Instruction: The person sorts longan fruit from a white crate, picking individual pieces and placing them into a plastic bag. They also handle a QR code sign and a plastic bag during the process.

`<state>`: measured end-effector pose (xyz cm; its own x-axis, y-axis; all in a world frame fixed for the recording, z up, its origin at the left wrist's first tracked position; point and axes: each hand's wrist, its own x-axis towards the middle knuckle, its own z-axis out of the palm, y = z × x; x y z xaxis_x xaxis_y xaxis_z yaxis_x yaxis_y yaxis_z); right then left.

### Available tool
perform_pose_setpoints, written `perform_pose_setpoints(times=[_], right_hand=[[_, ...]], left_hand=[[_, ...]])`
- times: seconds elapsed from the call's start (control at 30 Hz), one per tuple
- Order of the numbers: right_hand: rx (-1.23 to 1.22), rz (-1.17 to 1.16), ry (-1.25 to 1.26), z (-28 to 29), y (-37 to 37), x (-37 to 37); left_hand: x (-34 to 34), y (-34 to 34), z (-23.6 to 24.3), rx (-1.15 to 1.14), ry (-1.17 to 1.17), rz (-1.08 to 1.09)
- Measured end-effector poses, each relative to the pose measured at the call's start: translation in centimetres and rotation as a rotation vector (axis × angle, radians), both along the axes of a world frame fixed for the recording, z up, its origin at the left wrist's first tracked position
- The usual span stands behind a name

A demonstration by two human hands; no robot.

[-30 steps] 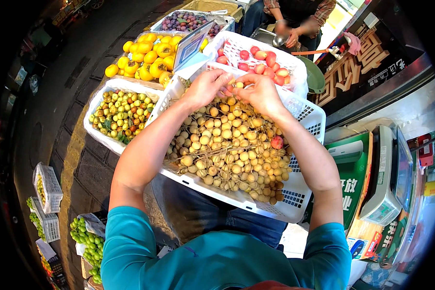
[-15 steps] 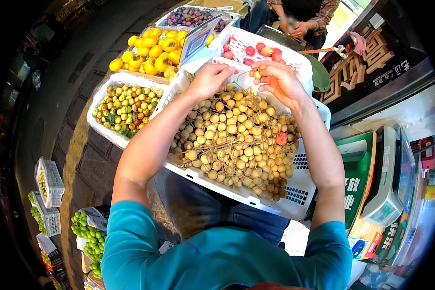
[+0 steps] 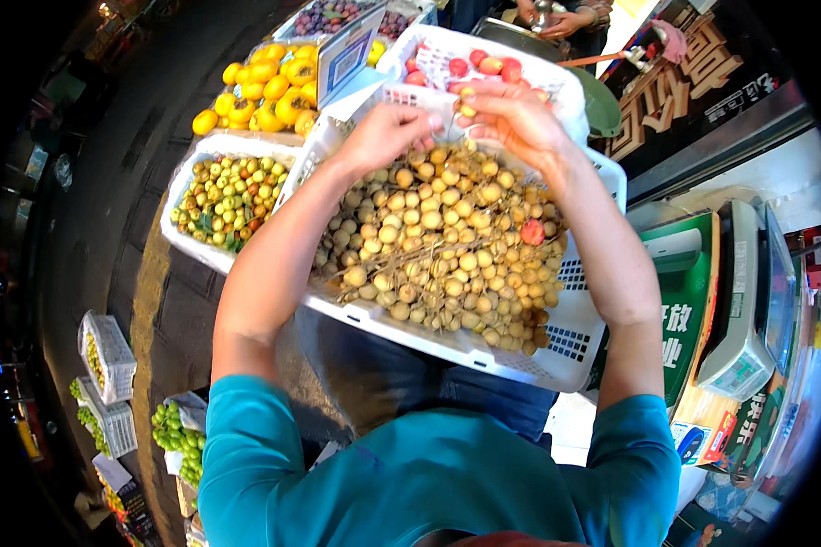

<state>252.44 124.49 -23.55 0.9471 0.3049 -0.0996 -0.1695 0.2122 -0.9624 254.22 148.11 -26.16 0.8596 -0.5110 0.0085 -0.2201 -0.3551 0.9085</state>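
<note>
While the right hand (image 3: 520,123) pinches yellow fruit (image 3: 467,109), left grip (image 3: 383,139) unclear, white crate (image 3: 570,369) below, dark pavement (image 3: 182,292) at left

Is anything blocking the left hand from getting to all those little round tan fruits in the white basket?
Nothing that I can see. The left hand is near the pile's far edge, with the tan fruits uncovered in the white basket. The reddish fruit sits off to the right.

Dark street (image 3: 87,214), yellow stripe (image 3: 150,292), black signboard (image 3: 698,117)
</note>
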Motion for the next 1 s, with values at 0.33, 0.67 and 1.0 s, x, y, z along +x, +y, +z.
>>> perform_pose_setpoints(times=[0.33,0.67,1.0], right_hand=[[0.014,-0.011,0.071,1.8,0.3,-1.0],[-0.167,-0.02,-0.052,1.3,-0.5,-0.7],[-0.15,-0.035,-0.023,1.4,0.0,-0.4]], left_hand=[[1.2,2.6,-0.8,0.657,-0.475,0.015],[0.0,1.2,-0.7,0.627,-0.259,-0.315],[-1.7,0.5,0.4,0.971,-0.351,-0.453]])
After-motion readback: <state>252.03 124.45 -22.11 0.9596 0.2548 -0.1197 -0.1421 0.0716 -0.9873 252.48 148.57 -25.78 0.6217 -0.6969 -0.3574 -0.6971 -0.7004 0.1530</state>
